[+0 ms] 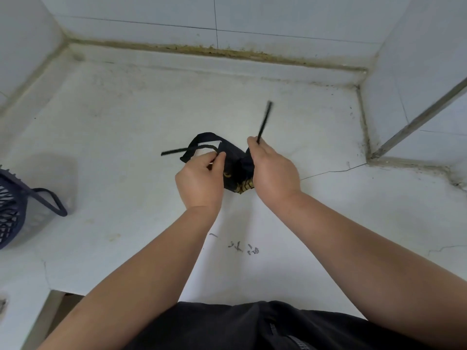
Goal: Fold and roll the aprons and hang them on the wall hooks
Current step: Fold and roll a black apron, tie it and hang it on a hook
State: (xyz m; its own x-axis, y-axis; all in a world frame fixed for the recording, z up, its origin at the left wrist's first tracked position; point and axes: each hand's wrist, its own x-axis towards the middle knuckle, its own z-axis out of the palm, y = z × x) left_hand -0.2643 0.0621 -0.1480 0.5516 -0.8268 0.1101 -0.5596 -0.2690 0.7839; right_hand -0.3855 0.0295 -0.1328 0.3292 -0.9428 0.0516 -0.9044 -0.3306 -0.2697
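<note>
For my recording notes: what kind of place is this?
Probably a kitchen or utility corner: a white counter set into tiled walls, grimy sealant along the joint, a dark plastic basket.

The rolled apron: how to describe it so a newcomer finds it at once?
On the white counter, look at the middle. The rolled apron is the dark bundle with gold print between the left hand and the right hand; unlike the blue basket at left, it trails black straps.

Apron (237, 170) navy with a gold printed pattern, its ties (264, 122) black; basket (10, 210) dark blue in open lattice; counter (126, 122) white with dark scribbled marks; wall tiles (252, 16) pale grey-white; seam (214, 50) stained yellow-brown.
</note>
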